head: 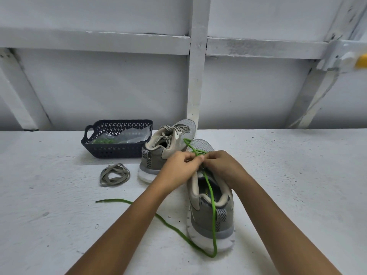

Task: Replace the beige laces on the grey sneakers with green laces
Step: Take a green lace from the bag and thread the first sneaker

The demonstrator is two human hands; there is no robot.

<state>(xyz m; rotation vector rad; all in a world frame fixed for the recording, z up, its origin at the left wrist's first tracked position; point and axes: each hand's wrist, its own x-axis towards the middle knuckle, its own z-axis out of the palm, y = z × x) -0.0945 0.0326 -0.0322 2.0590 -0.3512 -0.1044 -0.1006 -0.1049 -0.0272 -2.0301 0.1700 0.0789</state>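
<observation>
A grey sneaker [210, 207] stands heel toward me on the white table. A green lace [213, 205] runs from its eyelets back over the heel and trails left across the table. My left hand [181, 165] and my right hand [220, 164] meet over the sneaker's tongue, both pinching the green lace near the eyelets. A loop of the lace sticks up beyond my fingers. The second grey sneaker [164, 149] stands behind, with beige laces in it. A removed beige lace [114, 175] lies coiled on the table to the left.
A dark blue plastic basket [117, 149] stands at the back left, holding a clear bag with green laces [103, 141] in it. A white framed wall rises just behind the table's far edge.
</observation>
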